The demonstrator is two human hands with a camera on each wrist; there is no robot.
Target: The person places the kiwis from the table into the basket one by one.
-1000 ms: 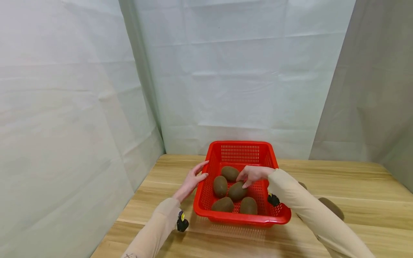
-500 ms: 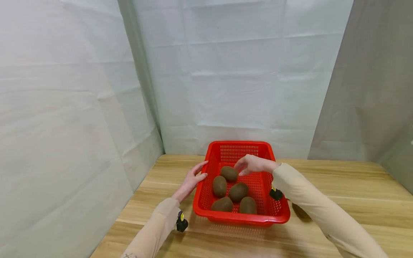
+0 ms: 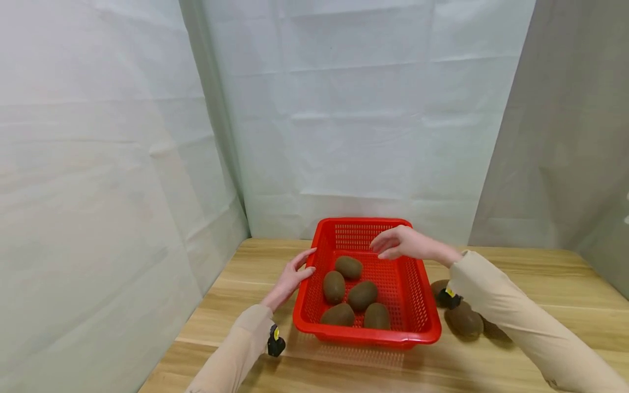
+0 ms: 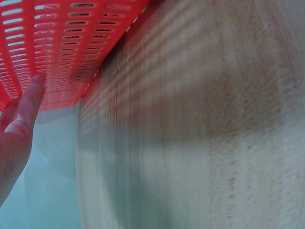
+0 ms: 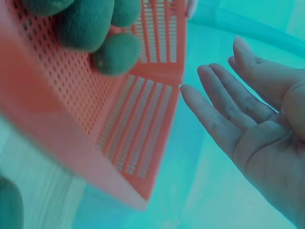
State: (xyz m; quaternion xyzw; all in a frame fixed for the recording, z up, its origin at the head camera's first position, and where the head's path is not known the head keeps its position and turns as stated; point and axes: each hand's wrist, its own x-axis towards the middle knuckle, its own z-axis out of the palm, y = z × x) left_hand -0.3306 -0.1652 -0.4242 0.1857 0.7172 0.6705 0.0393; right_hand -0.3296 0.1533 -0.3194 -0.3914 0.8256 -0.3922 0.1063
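A red plastic basket (image 3: 358, 334) with slotted walls stands on the table, several brown kiwis (image 3: 362, 296) lying in its left and near part. At the basket's left side, my left hand (image 3: 289, 279) touches the rim and outer wall with extended fingers. The left wrist view shows those fingers (image 4: 32, 98) against the slotted wall. Above the basket's right rear part hovers my right hand (image 3: 405, 244), fingers loosely bent and holding nothing. In the right wrist view, the right hand (image 5: 257, 114) is apart from the basket and its palm is bare.
More kiwis (image 3: 464, 319) lie on the wooden table (image 3: 550, 305) to the right of the basket, partly covered by the right sleeve (image 3: 511, 305). White sheeting (image 3: 363, 109) hangs behind and to the left of the table.
My right hand has let go of a kiwi in the basket, then risen and moved right. More kiwis beside the basket have come into sight. The left hand stays at the rim.
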